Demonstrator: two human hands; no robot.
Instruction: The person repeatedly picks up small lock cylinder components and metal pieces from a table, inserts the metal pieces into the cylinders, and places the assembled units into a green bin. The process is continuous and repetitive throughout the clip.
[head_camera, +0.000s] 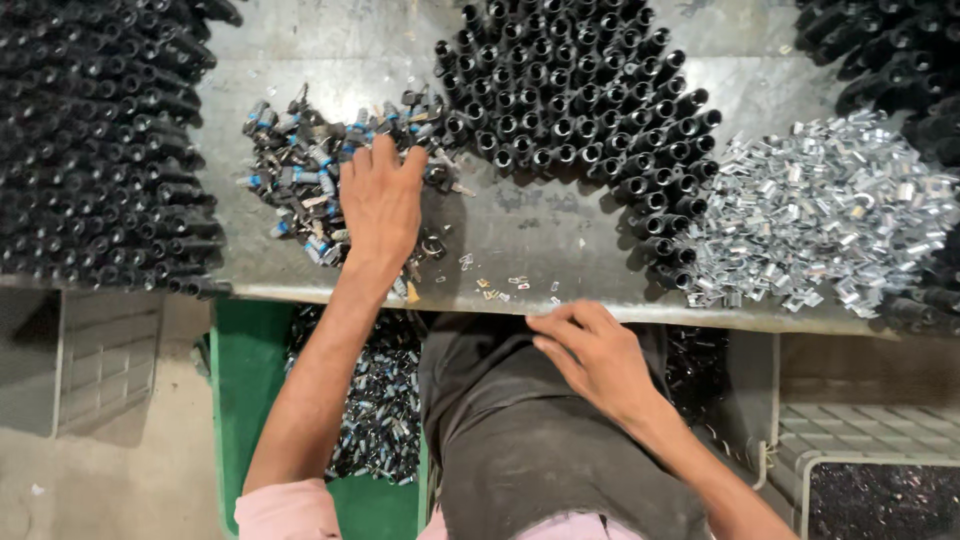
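I see my left hand spread flat, grasping nothing, on the heap of small blue-and-black metal fittings on the grey metal table; my right hand hovers loosely curled, empty, over my lap. The green plastic crate below holds more fittings.

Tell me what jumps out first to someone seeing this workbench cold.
The dense stack of black tubes at top centre, open ends facing out, dominates the metal table. Right of it glitters a heap of silver metal clips. The left hand lies flat on a pile of small blue-and-grey parts, while the right hand rests at the table's near edge.
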